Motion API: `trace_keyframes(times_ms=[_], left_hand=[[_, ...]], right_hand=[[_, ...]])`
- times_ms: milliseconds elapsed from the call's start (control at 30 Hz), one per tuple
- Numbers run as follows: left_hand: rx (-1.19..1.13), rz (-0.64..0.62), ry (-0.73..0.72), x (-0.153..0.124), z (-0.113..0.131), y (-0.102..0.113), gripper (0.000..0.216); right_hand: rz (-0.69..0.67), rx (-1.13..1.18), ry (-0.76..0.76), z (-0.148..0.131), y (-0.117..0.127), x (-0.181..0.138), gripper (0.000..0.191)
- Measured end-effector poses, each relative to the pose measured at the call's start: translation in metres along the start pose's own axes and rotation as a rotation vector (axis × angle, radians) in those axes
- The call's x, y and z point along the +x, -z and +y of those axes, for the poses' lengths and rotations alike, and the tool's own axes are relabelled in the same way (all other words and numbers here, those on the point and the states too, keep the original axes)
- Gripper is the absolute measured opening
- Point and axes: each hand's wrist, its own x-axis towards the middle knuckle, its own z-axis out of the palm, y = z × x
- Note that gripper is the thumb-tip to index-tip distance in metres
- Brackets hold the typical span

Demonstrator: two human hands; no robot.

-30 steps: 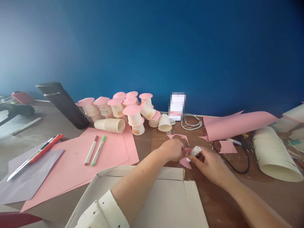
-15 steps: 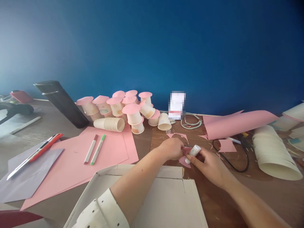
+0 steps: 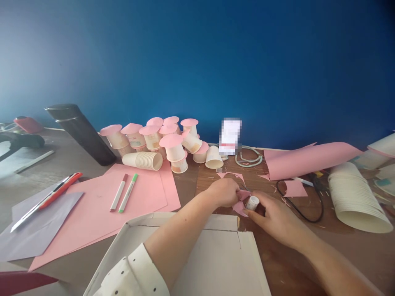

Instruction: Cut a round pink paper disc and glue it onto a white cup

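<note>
Fingers of my left hand (image 3: 226, 192) are closed on a small cut piece of pink paper (image 3: 239, 209), part of it lifted and curled. Beside it, my right hand (image 3: 274, 213) has its thumb and fingers around a white glue stick (image 3: 252, 202), its round end facing up toward me. The glue stick is close against the paper's right side; whether it touches cannot be made out. Pink paper offcuts (image 3: 236, 176) lie just beyond my left hand.
Paper cups with pink discs (image 3: 171, 142) stand at the back, near nested small cups (image 3: 143, 161). A cutter knife (image 3: 51, 199), two markers (image 3: 128, 193) and pink sheets (image 3: 92, 213) lie left. On the right are rolled pink paper (image 3: 311, 160) and stacked large cups (image 3: 354, 197).
My right hand has tipped the glue stick more upright and lowered it slightly beside the pink paper. My left hand has stayed nearly in place.
</note>
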Motion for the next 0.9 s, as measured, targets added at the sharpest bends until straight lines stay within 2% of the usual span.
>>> trace_keyframes(times_ms=[167,333,533,633,767,900], left_hand=[[0.007,0.001,0.005,0.0,0.001,0.001,0.024],[-0.002,-0.036,0.054,-0.002,0.005,0.004,0.022],[-0.001,-0.025,0.014,-0.001,0.004,0.004,0.027],[0.012,-0.023,0.004,-0.002,0.004,0.005,0.026],[0.03,-0.023,0.006,-0.003,0.005,0.005,0.025],[0.033,-0.026,0.008,-0.003,0.004,0.005,0.025]], right_hand=[[-0.01,0.178,-0.039,0.006,0.005,0.005,0.024],[0.034,0.388,-0.086,0.007,0.013,0.007,0.036],[-0.031,0.245,-0.064,0.002,0.003,0.004,0.036],[-0.015,0.126,-0.01,-0.002,0.0,0.002,0.033],[-0.029,0.052,0.091,-0.009,0.007,0.0,0.025],[-0.06,0.034,0.106,-0.009,0.012,-0.002,0.015]])
